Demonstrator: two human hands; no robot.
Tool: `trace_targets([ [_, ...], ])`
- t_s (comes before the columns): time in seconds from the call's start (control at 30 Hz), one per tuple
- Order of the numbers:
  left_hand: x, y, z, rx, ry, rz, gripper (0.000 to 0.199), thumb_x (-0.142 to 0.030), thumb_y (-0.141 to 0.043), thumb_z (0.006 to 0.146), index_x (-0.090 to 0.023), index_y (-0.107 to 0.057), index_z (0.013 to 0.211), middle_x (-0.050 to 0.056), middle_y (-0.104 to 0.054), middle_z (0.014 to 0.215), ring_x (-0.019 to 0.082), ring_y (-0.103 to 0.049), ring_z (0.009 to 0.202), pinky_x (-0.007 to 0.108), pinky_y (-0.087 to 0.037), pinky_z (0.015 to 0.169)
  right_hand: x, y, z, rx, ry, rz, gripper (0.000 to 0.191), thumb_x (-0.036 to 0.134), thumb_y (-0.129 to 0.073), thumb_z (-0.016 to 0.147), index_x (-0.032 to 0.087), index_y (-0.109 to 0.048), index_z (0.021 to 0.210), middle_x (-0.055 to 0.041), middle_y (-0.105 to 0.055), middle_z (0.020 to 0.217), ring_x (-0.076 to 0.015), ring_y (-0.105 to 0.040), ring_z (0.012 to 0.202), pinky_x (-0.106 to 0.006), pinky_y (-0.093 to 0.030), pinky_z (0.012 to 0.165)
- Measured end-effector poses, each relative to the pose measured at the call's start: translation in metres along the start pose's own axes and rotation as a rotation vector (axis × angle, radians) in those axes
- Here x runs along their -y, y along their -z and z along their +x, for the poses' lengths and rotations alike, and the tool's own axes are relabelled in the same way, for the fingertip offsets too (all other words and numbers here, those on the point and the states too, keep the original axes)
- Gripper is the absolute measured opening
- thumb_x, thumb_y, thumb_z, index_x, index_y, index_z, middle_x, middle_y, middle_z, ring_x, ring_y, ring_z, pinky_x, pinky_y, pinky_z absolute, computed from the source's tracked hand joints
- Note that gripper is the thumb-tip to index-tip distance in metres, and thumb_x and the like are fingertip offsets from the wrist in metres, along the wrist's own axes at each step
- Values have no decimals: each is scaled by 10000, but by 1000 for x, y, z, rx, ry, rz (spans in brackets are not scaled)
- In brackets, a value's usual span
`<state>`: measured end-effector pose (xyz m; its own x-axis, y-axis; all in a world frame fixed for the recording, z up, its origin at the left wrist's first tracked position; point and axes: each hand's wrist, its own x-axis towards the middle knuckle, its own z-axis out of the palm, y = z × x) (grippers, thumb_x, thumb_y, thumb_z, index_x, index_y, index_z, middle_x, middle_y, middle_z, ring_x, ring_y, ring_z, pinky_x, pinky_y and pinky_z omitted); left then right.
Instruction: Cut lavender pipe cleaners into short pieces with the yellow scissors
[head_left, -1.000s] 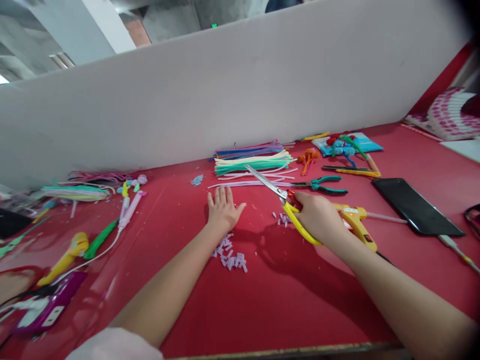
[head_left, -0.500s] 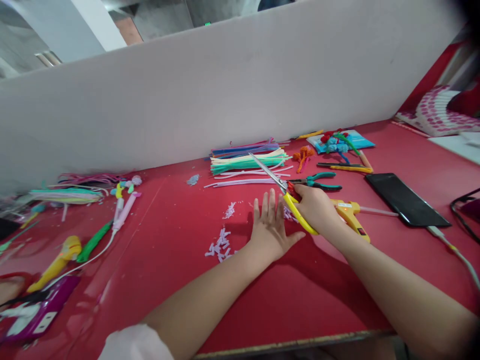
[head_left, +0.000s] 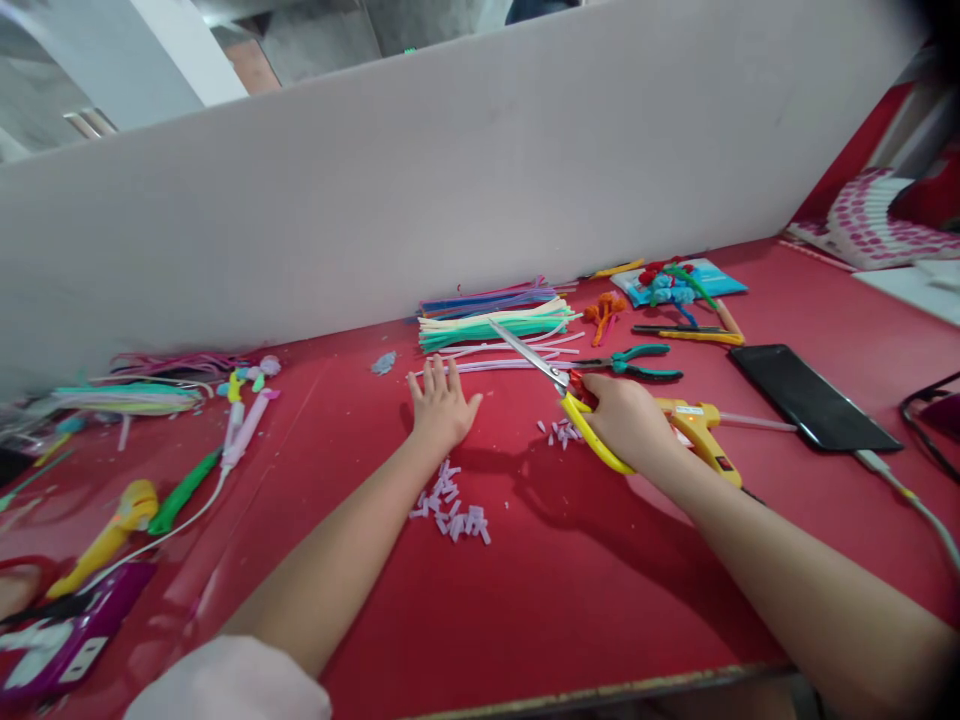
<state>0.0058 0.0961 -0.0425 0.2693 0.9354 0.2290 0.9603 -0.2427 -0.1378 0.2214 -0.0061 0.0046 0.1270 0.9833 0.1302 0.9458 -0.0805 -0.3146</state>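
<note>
My left hand (head_left: 441, 408) lies palm down on the red table, fingers spread, holding nothing. Just below its wrist is a pile of short lilac pipe cleaner pieces (head_left: 454, 510). My right hand (head_left: 626, 420) grips scissors (head_left: 525, 348) with yellow and red handles, blades pointing up and to the left. A smaller group of lilac pieces (head_left: 559, 434) lies beside the scissors' handle. Beyond both hands are long lilac pipe cleaners (head_left: 510, 365) and a bundle of cream, green and blue ones (head_left: 495, 322).
Pliers (head_left: 630, 362) and a yellow glue gun (head_left: 697, 428) lie near my right hand, with a phone (head_left: 814, 398) farther right. At left are another glue gun (head_left: 251, 425), a purple power strip (head_left: 82, 630) and more pipe cleaners (head_left: 135, 395). A white partition (head_left: 450, 180) stands behind.
My left hand has moved left and away from me, from beside the scissors to past the lilac pile, uncovering more of the pieces. My right hand and the scissors stay nearly in place.
</note>
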Motion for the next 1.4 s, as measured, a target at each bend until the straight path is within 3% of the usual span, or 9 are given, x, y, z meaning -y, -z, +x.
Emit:
trace_targets([
  [0.23, -5, 1, -13, 21, -214, -117, 864, -666, -305, 647, -163, -103, 1320, 104, -121, 1389, 277, -69, 1257, 466, -30, 987, 0, -2, 0, 44, 7, 1, 204, 331, -417, 694, 176, -538, 750, -56, -587, 653, -135, -477, 554, -231, -186, 468],
  [0.4, 13, 13, -1, -59, -68, -209, 623, -470, -379, 739, -98, -308, 1233, 173, -274, 1311, 281, -234, 1201, 438, -156, 964, 0, -3, 0, 56, 9, -17, 182, 321, -418, 681, 182, -527, 726, -48, -579, 641, -132, -462, 542, -229, -183, 460],
  [0.47, 28, 27, -4, -51, -121, -325, 420, -439, -356, 764, -143, -499, 1026, 122, -416, 1194, 225, -378, 1099, 356, -254, 930, -1, -3, -1, 43, 19, -17, 192, 338, -411, 685, 186, -521, 725, -44, -576, 633, -131, -454, 536, -227, -182, 459],
  [0.53, 40, 42, -15, 36, -177, -434, 330, -398, -316, 790, -170, -555, 799, 66, -519, 1007, 170, -487, 930, 301, -336, 849, 0, -2, -1, 40, 22, -20, 213, 360, -404, 691, 185, -520, 725, -46, -572, 629, -129, -449, 533, -227, -181, 458],
  [0.7, 41, 69, -52, 300, -259, -594, 233, -235, -406, 738, -221, -506, 948, 17, -526, 951, 133, -510, 809, 251, -381, 713, 4, -5, -1, 103, -2, -50, 226, 380, -416, 679, 187, -524, 722, -40, -559, 593, -127, -439, 509, -226, -178, 454],
  [0.8, 35, 75, -60, 467, -308, -546, 134, -232, -439, 704, -222, -552, 775, -3, -550, 786, 128, -507, 672, 232, -360, 583, 4, -9, 0, 116, 11, -73, 203, 360, -434, 663, 187, -523, 721, -34, -551, 582, -121, -432, 497, -224, -179, 452],
  [1.03, 31, 64, -66, 403, -270, -433, 75, -205, -456, 657, -205, -531, 648, 2, -540, 692, 126, -482, 583, 234, -299, 514, 2, -15, -1, 118, 35, -81, 175, 339, -431, 665, 192, -519, 703, -18, -530, 553, -109, -405, 466, -227, -175, 451],
  [1.27, 24, 63, -68, 527, -219, -692, 170, -247, -386, 724, -210, -552, 737, -15, -558, 666, 113, -498, 586, 218, -326, 517, 3, -16, -2, 112, 38, -89, 201, 366, -425, 672, 194, -523, 707, -19, -539, 557, -108, -398, 463, -225, -175, 446],
  [1.4, 37, 61, -59, 318, -126, -630, 197, -329, -446, 708, -208, -538, 834, 8, -549, 794, 133, -498, 682, 237, -361, 601, 3, -14, -2, 113, 33, -88, 201, 377, -426, 667, 200, -516, 700, -15, -534, 544, -112, -399, 463, -224, -176, 444],
])
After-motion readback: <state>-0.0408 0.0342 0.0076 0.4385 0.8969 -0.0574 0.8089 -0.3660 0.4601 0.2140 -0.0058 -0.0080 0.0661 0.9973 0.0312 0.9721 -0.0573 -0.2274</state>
